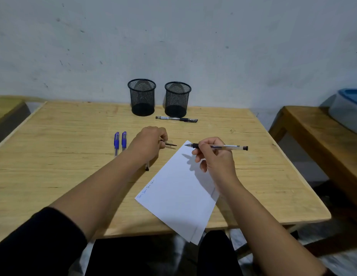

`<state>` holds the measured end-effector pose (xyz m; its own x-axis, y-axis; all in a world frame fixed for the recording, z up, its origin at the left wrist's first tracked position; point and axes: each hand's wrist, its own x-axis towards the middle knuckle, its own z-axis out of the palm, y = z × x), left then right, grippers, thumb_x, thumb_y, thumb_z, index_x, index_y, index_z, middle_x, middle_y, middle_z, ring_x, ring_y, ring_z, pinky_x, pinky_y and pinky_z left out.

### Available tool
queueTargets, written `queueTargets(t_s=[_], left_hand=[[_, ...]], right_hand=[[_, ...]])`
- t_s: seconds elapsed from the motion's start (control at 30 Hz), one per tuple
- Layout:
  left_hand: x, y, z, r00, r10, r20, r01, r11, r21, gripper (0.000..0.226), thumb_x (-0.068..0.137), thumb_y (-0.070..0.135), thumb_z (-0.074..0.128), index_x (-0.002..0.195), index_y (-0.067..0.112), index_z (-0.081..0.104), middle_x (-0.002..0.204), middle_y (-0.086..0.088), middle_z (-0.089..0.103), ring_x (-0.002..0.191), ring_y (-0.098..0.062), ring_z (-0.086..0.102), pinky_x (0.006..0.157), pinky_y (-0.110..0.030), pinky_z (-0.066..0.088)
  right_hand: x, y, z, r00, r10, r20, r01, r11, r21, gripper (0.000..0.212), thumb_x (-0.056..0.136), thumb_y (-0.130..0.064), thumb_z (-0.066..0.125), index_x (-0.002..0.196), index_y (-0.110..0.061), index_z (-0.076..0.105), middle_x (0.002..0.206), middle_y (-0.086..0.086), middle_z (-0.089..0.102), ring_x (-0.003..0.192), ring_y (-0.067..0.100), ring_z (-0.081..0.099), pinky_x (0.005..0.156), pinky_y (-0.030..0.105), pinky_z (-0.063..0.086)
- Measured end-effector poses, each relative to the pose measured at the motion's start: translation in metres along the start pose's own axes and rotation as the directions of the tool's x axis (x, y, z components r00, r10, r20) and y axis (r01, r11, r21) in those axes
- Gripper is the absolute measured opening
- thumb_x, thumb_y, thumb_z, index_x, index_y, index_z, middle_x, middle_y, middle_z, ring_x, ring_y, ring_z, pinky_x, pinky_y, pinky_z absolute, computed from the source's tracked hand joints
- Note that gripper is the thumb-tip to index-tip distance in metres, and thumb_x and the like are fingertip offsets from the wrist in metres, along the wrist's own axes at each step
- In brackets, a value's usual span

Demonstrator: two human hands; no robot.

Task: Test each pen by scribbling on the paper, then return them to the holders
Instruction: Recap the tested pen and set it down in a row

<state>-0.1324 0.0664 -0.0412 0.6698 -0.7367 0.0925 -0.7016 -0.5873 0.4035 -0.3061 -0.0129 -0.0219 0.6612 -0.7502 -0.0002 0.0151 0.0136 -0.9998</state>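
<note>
Nearest, the white paper [181, 194] lies slanted on the wooden counter [64, 156], its near corner hanging over the front edge and its far corner pointing away toward the holders. A few small scribbles run along its left edge; the rest looks blank.

Over the paper's far corner, the right hand [215, 158] pinches an uncapped black pen [216, 146] at its dark grip. The pen's long axis runs nearly level, left to right, with the tip pointing left and hovering just above the far corner, not yet touching the sheet. To scribble, the tip likely needs to tilt down and come slightly nearer, onto blank paper.

Left of that corner, the left hand [150, 143] curls around a small clear pen cap [169, 144], held just beside the tip, apart from it. A pen end [147, 168] shows beneath the left wrist; the rest is hidden.

Farther left, two blue pens [120, 141] lie side by side, pointing away. Beyond the hands, a capped black pen [176, 118] lies crosswise just before two black mesh holders [141, 97], which stand together at the back and appear empty.
</note>
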Motion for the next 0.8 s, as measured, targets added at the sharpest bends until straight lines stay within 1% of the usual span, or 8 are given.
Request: queueTargets(t_s=[0.07, 0.13, 0.23, 0.27, 0.53, 0.57, 0.67, 0.8], left_hand=[[-0.015, 0.003, -0.008, 0.996, 0.012, -0.087, -0.025, 0.989, -0.144, 0.01, 0.085, 0.011, 0.062, 0.094, 0.016, 0.064, 0.089, -0.003, 0.06, 0.078, -0.017, 0.053, 0.064, -0.027, 0.039], [-0.025, 0.006, -0.015, 0.991, 0.025, -0.133, -0.055, 0.973, -0.225, 0.009, 0.085, 0.009, 0.062, 0.091, 0.016, 0.064, 0.085, -0.001, 0.064, 0.077, -0.017, 0.057, 0.066, -0.025, 0.042], [-0.034, 0.011, -0.024, 0.985, 0.013, -0.173, -0.064, 0.955, -0.291, 0.012, 0.085, 0.006, 0.06, 0.091, 0.015, 0.065, 0.081, 0.002, 0.064, 0.076, -0.012, 0.056, 0.064, -0.015, 0.039], [-0.038, 0.012, -0.026, 0.982, 0.011, -0.186, -0.068, 0.95, -0.303, 0.011, 0.085, 0.006, 0.061, 0.091, 0.015, 0.066, 0.081, 0.002, 0.064, 0.077, -0.012, 0.056, 0.063, -0.013, 0.038], [-0.059, 0.023, -0.041, 0.969, 0.058, -0.24, -0.137, 0.935, -0.328, 0.013, 0.083, 0.006, 0.064, 0.093, 0.013, 0.069, 0.087, -0.003, 0.07, 0.083, -0.016, 0.061, 0.076, -0.021, 0.045], [-0.06, 0.023, -0.042, 0.968, 0.059, -0.244, -0.141, 0.932, -0.333, 0.013, 0.083, 0.006, 0.064, 0.093, 0.013, 0.069, 0.087, -0.003, 0.07, 0.083, -0.015, 0.061, 0.076, -0.019, 0.045], [-0.064, 0.023, -0.043, 0.965, 0.047, -0.258, -0.14, 0.924, -0.357, 0.013, 0.083, 0.007, 0.064, 0.092, 0.013, 0.07, 0.082, 0.001, 0.067, 0.079, -0.012, 0.06, 0.069, -0.003, 0.038], [-0.069, 0.025, -0.044, 0.966, 0.019, -0.258, -0.132, 0.894, -0.429, 0.011, 0.082, 0.008, 0.066, 0.09, 0.015, 0.07, 0.081, 0.002, 0.068, 0.073, -0.004, 0.058, 0.066, 0.001, 0.038]], right_hand=[[0.001, -0.002, 0.001, 1.0, -0.024, 0.01, 0.024, 0.999, -0.024, 0.011, 0.089, -0.007, 0.055, 0.08, -0.012, 0.058, 0.065, 0.002, 0.063, 0.047, 0.006, 0.051, 0.041, 0.018, 0.037], [0.002, -0.004, 0.003, 0.999, -0.042, 0.012, 0.042, 0.999, -0.029, 0.009, 0.088, -0.007, 0.058, 0.082, -0.012, 0.061, 0.064, 0.001, 0.062, 0.046, 0.004, 0.049, 0.042, 0.017, 0.037], [0.003, -0.007, 0.007, 0.998, -0.058, 0.017, 0.058, 0.998, -0.001, 0.008, 0.087, -0.007, 0.06, 0.082, -0.013, 0.063, 0.065, 0.001, 0.062, 0.048, 0.005, 0.049, 0.043, 0.019, 0.037], [0.003, -0.007, 0.008, 0.998, -0.062, 0.022, 0.062, 0.998, 0.002, 0.01, 0.087, -0.007, 0.06, 0.08, -0.014, 0.063, 0.064, 0.001, 0.062, 0.048, 0.006, 0.049, 0.043, 0.019, 0.037], [-0.001, -0.013, 0.01, 0.996, -0.074, 0.044, 0.074, 0.997, 0.005, 0.016, 0.086, -0.008, 0.062, 0.073, -0.016, 0.064, 0.056, -0.003, 0.059, 0.046, 0.012, 0.042, 0.042, 0.02, 0.033], [-0.002, -0.015, 0.01, 0.996, -0.08, 0.045, 0.08, 0.997, 0.01, 0.016, 0.086, -0.008, 0.062, 0.073, -0.016, 0.064, 0.056, -0.003, 0.059, 0.046, 0.012, 0.042, 0.042, 0.019, 0.032], [-0.004, -0.019, 0.008, 0.994, -0.101, 0.045, 0.099, 0.994, 0.049, 0.016, 0.087, -0.007, 0.061, 0.073, -0.015, 0.063, 0.055, -0.003, 0.058, 0.045, 0.011, 0.041, 0.041, 0.018, 0.031], [-0.006, -0.021, 0.01, 0.99, -0.122, 0.067, 0.116, 0.989, 0.091, 0.015, 0.087, -0.005, 0.061, 0.074, -0.014, 0.063, 0.055, -0.002, 0.059, 0.047, 0.013, 0.041, 0.04, 0.017, 0.029]])
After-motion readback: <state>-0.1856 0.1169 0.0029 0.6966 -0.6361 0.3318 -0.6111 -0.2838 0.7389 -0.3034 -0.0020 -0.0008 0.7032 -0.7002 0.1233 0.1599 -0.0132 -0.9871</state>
